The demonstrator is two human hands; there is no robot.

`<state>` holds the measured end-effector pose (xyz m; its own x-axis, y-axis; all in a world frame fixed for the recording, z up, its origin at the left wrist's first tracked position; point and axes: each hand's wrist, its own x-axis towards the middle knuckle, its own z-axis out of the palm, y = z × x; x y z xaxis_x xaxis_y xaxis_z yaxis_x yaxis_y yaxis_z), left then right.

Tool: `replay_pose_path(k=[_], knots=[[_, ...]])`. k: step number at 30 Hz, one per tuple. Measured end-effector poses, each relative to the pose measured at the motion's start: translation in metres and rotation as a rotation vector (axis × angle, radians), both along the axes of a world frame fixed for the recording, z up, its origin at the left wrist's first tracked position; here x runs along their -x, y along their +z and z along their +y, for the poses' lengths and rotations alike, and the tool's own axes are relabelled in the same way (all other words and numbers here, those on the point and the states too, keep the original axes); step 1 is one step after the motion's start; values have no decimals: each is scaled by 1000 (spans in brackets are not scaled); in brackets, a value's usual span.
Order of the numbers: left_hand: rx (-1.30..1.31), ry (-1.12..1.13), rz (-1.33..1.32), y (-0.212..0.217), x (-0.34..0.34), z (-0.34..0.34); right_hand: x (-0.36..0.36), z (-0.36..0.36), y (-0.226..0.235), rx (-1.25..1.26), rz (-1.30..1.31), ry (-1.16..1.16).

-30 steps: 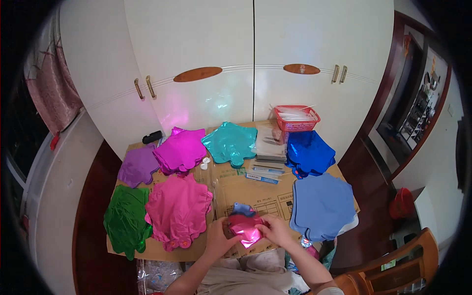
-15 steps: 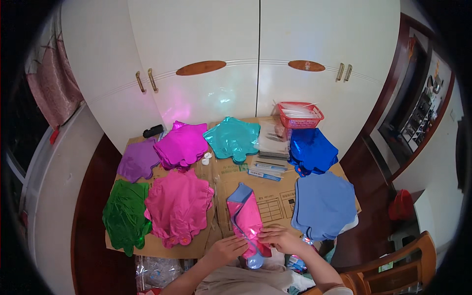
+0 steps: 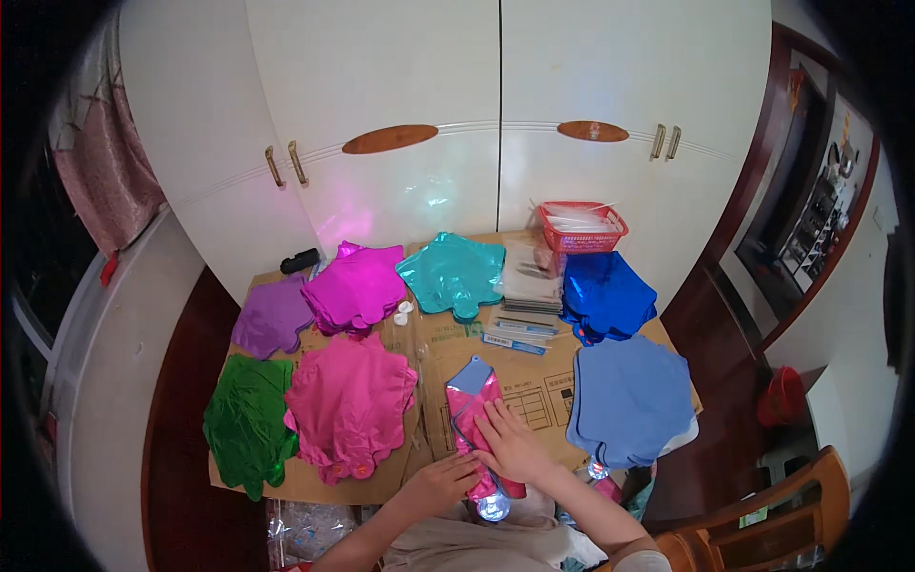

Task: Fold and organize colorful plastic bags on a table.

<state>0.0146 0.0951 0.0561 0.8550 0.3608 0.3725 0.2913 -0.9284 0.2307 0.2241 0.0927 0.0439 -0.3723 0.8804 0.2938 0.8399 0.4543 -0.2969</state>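
Note:
A flat foil balloon point(image 3: 474, 393), pink with a dull blue side showing at its top corner, lies folded into a narrow strip on the cardboard in front of me. My left hand point(image 3: 446, 481) grips its lower left edge, fingers closed along it. Across the middle of the strip rests my right hand point(image 3: 513, 443), open and flat with the fingers stretched out. A round, shiny light blue end point(image 3: 493, 506) sticks out below, near my lap.
Piles of flat foil balloons surround the strip: pink point(image 3: 351, 405), green point(image 3: 248, 419), purple point(image 3: 272, 316), magenta point(image 3: 355, 288), teal point(image 3: 454, 274), dark blue point(image 3: 608, 294), dull blue point(image 3: 632, 400). Behind are clear bags point(image 3: 531, 272) and a red basket point(image 3: 583, 238). A wooden chair point(image 3: 791, 520) stands right.
My right hand has moved up the folded balloon from its lower right edge and flattened onto its middle. My left hand stays at the lower left edge.

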Motion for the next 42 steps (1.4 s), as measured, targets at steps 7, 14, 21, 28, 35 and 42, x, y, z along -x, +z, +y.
replay_pose_path(k=[7,14,21,28,35,42], knots=[[-11,39,-19,0,-3,-3,14,7,1,20,-22,-40],[-83,21,-22,-2,0,-4,22,9,3,23,-38,-58],[-113,3,-26,-5,1,-1,21,7,-1,-43,15,10],[-78,-19,-23,7,2,2,19,7,-9,-94,29,50],[-69,-33,3,6,4,3,16,8,-5,-50,-66,86],[-30,-20,5,4,4,3,13,8,-8,1,-122,117]])
